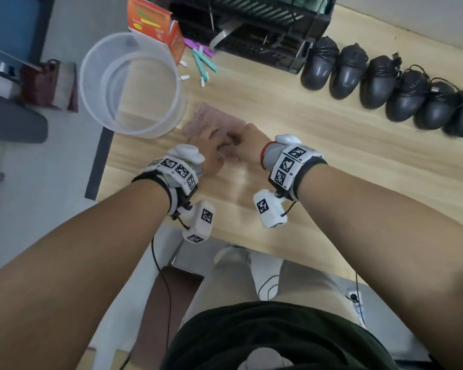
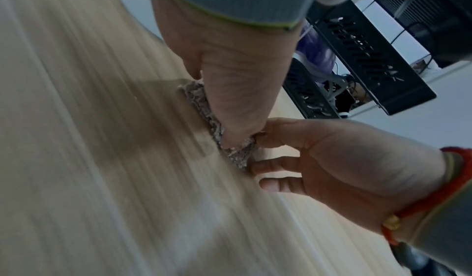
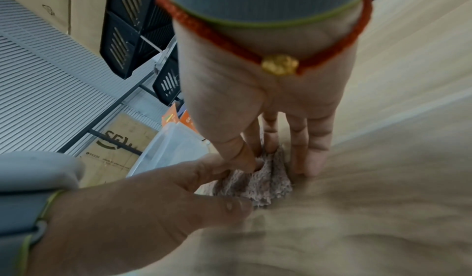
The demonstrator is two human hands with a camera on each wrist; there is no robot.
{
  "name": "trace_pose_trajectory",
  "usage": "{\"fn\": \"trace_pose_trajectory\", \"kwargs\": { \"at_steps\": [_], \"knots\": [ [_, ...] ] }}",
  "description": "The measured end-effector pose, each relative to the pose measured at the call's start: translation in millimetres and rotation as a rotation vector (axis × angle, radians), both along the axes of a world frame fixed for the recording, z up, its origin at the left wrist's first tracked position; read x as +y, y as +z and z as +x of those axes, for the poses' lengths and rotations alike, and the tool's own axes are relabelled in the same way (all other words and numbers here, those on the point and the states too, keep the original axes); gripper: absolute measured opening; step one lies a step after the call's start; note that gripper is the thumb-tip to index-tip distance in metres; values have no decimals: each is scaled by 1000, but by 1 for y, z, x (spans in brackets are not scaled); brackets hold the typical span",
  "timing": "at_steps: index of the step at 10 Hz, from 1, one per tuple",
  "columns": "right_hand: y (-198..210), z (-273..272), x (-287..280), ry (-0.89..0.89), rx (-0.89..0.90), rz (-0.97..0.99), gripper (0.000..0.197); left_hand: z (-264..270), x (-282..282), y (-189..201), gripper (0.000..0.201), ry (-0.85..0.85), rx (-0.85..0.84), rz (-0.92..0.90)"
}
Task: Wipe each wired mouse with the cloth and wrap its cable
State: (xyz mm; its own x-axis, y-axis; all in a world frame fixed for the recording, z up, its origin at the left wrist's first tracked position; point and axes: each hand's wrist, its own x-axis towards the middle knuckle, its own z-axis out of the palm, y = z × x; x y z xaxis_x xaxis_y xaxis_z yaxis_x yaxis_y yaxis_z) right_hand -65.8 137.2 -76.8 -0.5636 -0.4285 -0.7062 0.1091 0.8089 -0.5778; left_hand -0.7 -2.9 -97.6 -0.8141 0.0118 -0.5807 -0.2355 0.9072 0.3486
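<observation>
A pink knitted cloth [image 1: 209,118] lies on the wooden table [image 1: 305,161], and both hands are on its near edge. My left hand [image 1: 211,153] pinches the cloth [image 3: 258,187] between thumb and forefinger. My right hand [image 1: 241,140] pinches the same bunched edge beside it with thumb and first fingers, while its outer fingers [image 3: 314,159] reach straight down to the table. In the left wrist view the cloth [image 2: 194,96] shows under my left hand [image 2: 230,139]. Several black wired mice [image 1: 406,100] sit in a row at the right, cables wound round them, with neither hand touching them.
A clear plastic bucket [image 1: 129,84] stands just left of the cloth, close to the table's left edge. Behind it are an orange box [image 1: 155,25], teal and purple pens [image 1: 203,62] and a black mesh rack [image 1: 265,30]. Bare wood lies between the hands and the mice.
</observation>
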Motion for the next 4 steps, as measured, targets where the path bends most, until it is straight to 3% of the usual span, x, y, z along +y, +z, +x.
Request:
{"fn": "trace_pose_trajectory", "kwargs": {
  "at_steps": [2, 3, 4],
  "knots": [
    [-4, -7, -23, -31, -22, -11, 48, -5, -21, 5, 55, 8, -54, 32],
    [5, -7, -18, -13, -57, -6, 50, -13, -15, 19, 42, 28, -103, 58],
    [10, -14, -9, -68, -57, 28, 24, -25, -6, 41, 22, 125, -63, 144]
  ]
}}
